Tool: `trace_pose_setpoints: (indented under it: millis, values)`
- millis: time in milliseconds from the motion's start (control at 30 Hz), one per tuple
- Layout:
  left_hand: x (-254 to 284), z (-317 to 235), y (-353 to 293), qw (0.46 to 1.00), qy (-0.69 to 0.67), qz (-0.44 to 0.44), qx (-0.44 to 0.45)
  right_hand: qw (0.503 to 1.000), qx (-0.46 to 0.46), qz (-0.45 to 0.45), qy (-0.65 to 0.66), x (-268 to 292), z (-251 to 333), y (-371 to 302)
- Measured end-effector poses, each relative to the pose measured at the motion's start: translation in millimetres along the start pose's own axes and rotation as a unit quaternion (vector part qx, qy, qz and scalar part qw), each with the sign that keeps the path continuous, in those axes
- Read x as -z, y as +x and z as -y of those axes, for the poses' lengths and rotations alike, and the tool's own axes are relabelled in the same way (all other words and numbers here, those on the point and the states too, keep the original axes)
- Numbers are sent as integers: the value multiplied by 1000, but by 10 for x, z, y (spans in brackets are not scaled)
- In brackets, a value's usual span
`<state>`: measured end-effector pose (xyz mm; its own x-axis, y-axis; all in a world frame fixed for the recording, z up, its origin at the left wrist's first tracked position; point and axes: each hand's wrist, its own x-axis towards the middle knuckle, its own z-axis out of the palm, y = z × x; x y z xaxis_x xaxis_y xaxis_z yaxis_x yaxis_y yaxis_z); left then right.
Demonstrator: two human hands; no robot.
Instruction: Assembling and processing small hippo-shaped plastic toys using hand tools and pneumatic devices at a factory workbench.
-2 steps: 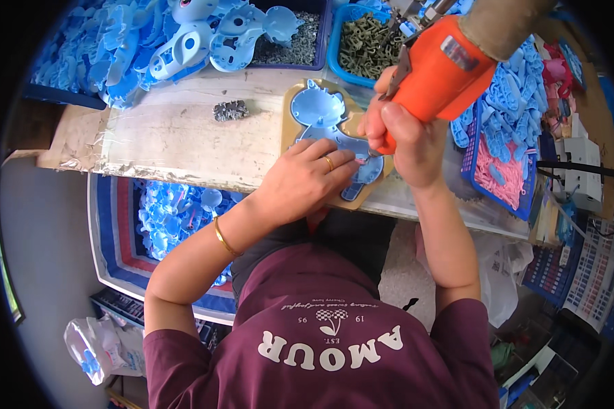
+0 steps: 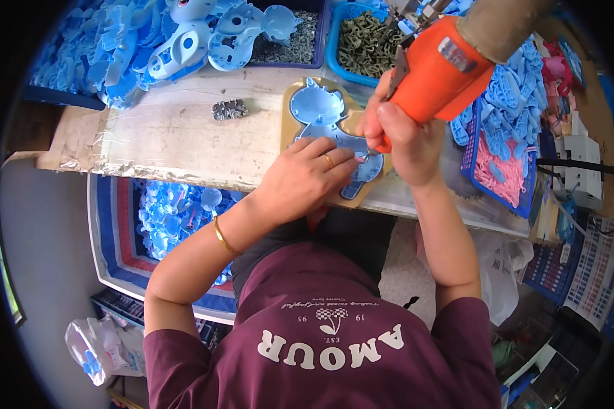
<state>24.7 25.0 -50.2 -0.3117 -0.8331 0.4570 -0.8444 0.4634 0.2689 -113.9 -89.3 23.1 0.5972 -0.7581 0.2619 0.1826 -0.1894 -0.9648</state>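
My right hand (image 2: 402, 133) is wrapped round an orange power screwdriver (image 2: 443, 68), which slants down to the left. Its tip points at the lower part of a light-blue moulded plastic shell (image 2: 318, 105). That shell lies with its hollow side up in a tan fixture (image 2: 291, 129) at the table's front edge. Over the shell's left side rests my left hand (image 2: 307, 174), fingers bent together and pressing on it. A small pinkish bit shows by its fingertips, too small to name. The shell's part under the palm is hidden.
A small heap of screws (image 2: 230, 110) lies on the table (image 2: 164, 136). Behind stand a dark bin of small metal pieces (image 2: 290, 48) and a blue basket of greenish-brown parts (image 2: 365, 48). Blue shells (image 2: 126, 48) pile up at left; a basket (image 2: 488, 170) holds pink and blue parts at right.
My right hand and the screwdriver have shifted very slightly to the left. My left hand and the shell stay in place.
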Motion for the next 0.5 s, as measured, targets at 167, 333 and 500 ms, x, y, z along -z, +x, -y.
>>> trace_pose_setpoints:
  millis: [167,333,500]
  values:
    - [5,5,8,1000,0,3,-1,1000,1,-15,2,-19,-34,-21]
    - [-2,5,19,1000,-6,1,2,999,-25,-5,37,-3,-49,25]
    - [41,-6,-13,1000,-1,14,-3,997,9,82,1,-33,177,218]
